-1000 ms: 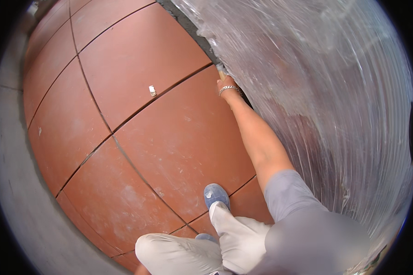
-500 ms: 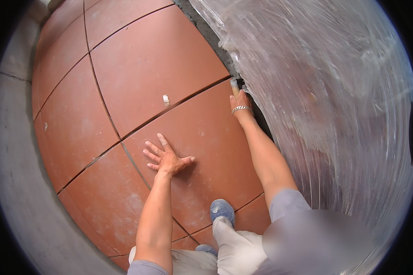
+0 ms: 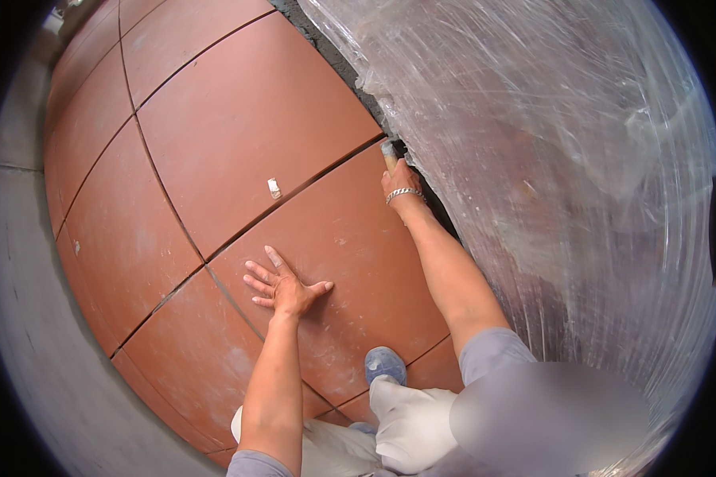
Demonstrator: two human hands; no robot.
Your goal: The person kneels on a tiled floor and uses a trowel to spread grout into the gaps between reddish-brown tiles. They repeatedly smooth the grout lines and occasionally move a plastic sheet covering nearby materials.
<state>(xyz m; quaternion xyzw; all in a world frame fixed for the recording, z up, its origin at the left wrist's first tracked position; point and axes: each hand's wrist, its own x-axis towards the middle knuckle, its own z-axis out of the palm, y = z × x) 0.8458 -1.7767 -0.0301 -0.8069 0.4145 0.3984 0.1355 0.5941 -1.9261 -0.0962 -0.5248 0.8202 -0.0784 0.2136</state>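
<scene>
A large terracotta-coloured floor tile (image 3: 374, 262) lies in front of me, with dark open joints along its edges. My left hand (image 3: 290, 292) rests on this tile, fingers spread and nothing in it. At the tile's far right corner, my right hand (image 3: 401, 179), with a silver bracelet at the wrist, is closed around a tool with a pale wooden handle (image 3: 389, 159). The handle has a grey end; the rest of the tool is hidden by the hand and the tile edge. A small whitish scrap (image 3: 274, 188) lies on the tile beyond the joint.
Crumpled clear plastic sheeting (image 3: 549, 175) covers the right side, close to my right arm. Rough grey mortar (image 3: 326, 52) shows along the tiles' far right edge. A grey concrete border (image 3: 16, 262) runs down the left. My blue shoe (image 3: 385, 366) is on the near tile edge.
The view has shifted slightly, so the tiles appear a little further left. My left hand stays spread on the tile, and my right hand keeps its hold at the corner.
</scene>
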